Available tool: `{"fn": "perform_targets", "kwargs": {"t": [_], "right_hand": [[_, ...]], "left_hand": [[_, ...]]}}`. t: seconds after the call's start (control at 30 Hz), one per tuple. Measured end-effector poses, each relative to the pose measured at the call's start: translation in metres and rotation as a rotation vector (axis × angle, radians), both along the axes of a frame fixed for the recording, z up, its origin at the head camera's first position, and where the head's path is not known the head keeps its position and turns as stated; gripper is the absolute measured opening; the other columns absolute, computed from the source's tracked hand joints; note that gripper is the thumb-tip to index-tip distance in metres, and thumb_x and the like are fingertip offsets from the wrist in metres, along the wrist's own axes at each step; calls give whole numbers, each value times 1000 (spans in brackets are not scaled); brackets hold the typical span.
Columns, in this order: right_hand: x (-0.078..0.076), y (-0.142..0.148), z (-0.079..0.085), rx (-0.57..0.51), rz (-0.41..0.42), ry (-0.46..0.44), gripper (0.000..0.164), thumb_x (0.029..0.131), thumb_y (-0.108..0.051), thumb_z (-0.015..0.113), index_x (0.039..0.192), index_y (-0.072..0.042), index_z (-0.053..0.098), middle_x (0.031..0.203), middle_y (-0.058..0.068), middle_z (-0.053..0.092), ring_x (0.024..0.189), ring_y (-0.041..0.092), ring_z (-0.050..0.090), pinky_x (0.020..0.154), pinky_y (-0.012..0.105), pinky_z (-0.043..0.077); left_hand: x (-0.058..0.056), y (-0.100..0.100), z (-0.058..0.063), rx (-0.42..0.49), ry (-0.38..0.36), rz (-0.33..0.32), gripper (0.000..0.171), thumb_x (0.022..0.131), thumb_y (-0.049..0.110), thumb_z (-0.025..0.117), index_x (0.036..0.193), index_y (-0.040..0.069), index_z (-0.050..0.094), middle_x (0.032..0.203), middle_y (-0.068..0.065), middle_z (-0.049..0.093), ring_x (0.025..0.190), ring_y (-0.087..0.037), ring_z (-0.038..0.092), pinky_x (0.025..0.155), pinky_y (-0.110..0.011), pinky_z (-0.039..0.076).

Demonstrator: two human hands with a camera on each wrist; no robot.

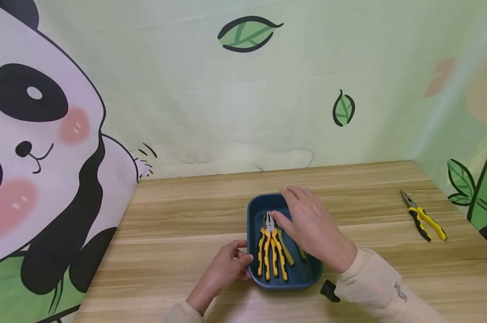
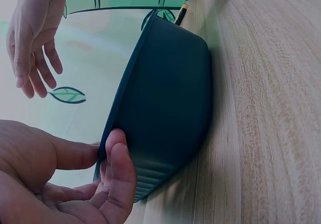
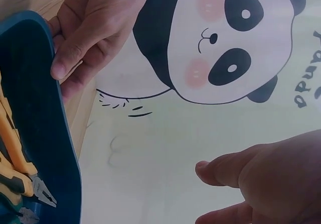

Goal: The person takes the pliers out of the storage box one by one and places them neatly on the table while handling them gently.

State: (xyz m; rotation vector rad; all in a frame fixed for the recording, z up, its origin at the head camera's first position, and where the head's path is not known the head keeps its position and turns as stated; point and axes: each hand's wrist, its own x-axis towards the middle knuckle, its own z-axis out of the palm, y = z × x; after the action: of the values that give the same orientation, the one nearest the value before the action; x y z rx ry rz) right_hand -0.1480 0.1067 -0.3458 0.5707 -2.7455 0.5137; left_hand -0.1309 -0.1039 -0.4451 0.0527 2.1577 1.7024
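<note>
A dark blue tray (image 1: 249, 224) stands on the table with several yellow-and-black pliers (image 1: 273, 251) lying inside, handles toward the near end. My left hand (image 1: 229, 264) pinches the tray's left rim; in the left wrist view its thumb (image 2: 75, 154) is on the inner side and its fingers are curled outside the wall. Above the tray's right side hovers my right hand (image 1: 314, 226), fingers extended. The right wrist view shows that hand (image 3: 271, 179) with nothing in its grasp. It partly hides the tray's right side and a tool there.
Long-nose pliers (image 1: 419, 215) with yellow-and-black handles lie on the table's right side. A small black object (image 1: 330, 290) shows beside the right sleeve. Behind the wooden table (image 1: 179, 224) hangs a printed panda backdrop (image 1: 179, 89).
</note>
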Motion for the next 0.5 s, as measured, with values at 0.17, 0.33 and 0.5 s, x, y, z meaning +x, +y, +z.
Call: {"fn": "perform_targets", "kwargs": {"t": [0.17,0.33,0.5], "right_hand": [[1,-2,-6,-5,-26,12,54,88,-40,61,124,1,55,117,18,56,107,31,52,88,47,46],[3,-4,-19,21,-34,26,52,87,-38,64,118,4,58,108,19,59,98,30,57,80,43,51],[6,-9,-32,53,-61,-51,54,87,-39,63,117,6,58,106,20,60,94,30,58,77,42,52]], "left_hand": [[0,0,-1,6,5,-2,39,91,3,56,127,-8,45,87,-20,60,58,-16,60,54,-34,55],[2,0,3,14,9,-5,40,91,2,56,128,-9,44,86,-20,60,58,-17,60,55,-36,55],[3,0,5,20,11,-2,40,91,2,55,128,-10,43,86,-20,60,58,-17,59,55,-37,55]]}}
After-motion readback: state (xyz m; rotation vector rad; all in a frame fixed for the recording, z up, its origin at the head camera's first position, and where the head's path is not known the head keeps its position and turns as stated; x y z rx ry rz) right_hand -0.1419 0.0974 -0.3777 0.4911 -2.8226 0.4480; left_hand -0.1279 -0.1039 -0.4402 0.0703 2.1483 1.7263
